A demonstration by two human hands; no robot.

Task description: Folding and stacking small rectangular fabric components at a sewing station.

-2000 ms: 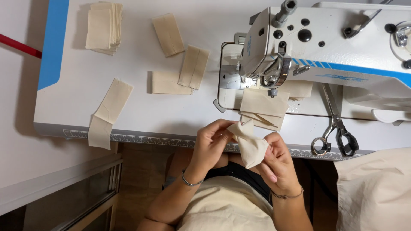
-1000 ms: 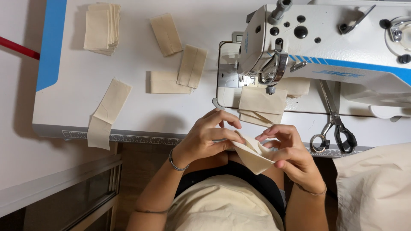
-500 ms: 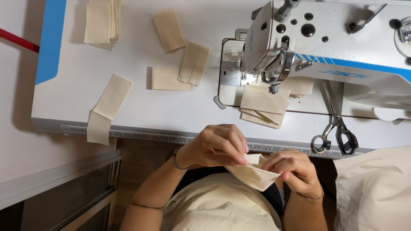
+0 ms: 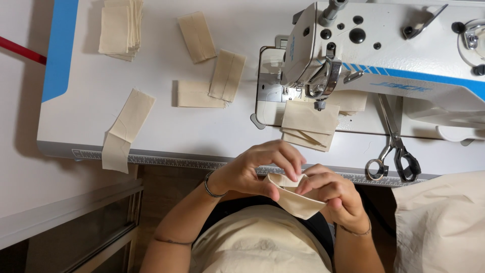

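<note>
low in the middle of the frame, just off the near edge of the bench [image 4: 212, 136], the left hand [image 4: 255, 172] and right hand [image 4: 336, 194] each have their grip pinched together on one small cream fabric piece [image 4: 295, 199], seemingly folding or turning it, though the fingers hide the seam. a sewn-looking pile [image 4: 308, 124] lies by the sewing machine [image 4: 384, 45]; a stack [image 4: 118, 28] at upper left and loose strips [image 4: 126, 129] look not yet handled.
</note>
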